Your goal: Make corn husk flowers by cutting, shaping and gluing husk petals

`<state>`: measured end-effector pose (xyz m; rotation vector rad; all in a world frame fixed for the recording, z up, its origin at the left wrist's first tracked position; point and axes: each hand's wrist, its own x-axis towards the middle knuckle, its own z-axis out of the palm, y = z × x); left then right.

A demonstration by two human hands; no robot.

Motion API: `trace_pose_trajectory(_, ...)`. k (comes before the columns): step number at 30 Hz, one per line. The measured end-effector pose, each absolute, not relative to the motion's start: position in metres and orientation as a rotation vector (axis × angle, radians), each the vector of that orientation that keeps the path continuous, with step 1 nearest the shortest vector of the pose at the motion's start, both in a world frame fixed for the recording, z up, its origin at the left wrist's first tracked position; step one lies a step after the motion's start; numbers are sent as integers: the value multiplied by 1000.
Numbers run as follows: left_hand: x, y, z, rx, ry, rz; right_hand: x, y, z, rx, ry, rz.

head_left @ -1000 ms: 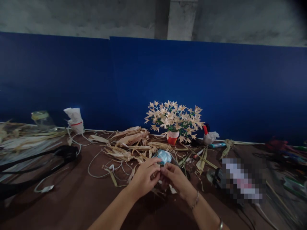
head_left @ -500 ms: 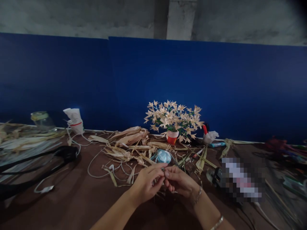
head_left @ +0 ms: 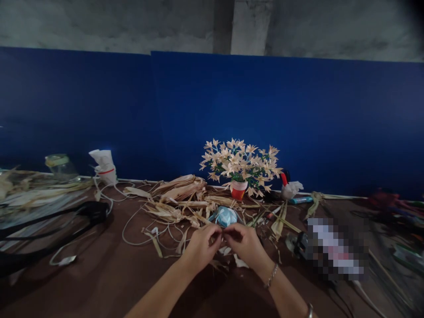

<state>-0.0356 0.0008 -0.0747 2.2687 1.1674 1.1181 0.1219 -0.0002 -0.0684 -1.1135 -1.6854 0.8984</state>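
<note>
Left hand (head_left: pixel 201 246) and right hand (head_left: pixel 244 243) are drawing closer, each pinching something tiny (unidentifiable), below the blue mask (head_left: pixel 225 216) at twelve o'clock.

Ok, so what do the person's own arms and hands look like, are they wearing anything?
Both forearms are bare, with no sleeves in view and no gloves on the left hand or right hand. The right wrist carries a thin bracelet, and a slim silvery bangle sits further up that forearm. Nothing is worn on the left arm.
</note>
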Motion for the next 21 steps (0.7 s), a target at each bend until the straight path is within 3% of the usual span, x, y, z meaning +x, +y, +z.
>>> trace_pose_trajectory(3, -35, 1, -75, 2226, 1202, 1102, 123, -3, -67, -1137, -1853, 597)
trace_pose_trajectory(7, -32, 1, -77, 2096, 1236, 1154, 118, -2, -74, -1201, -1794, 587)
trace_pose_trajectory(16, -30, 8, -83, 1720, 1192, 1123, 114, 2, -74, -1165, -1199, 1620)
trace_pose_trajectory(21, -32, 5, -79, 1956, 1211, 1209, 119, 1, -72, -1044, -1060, 1761)
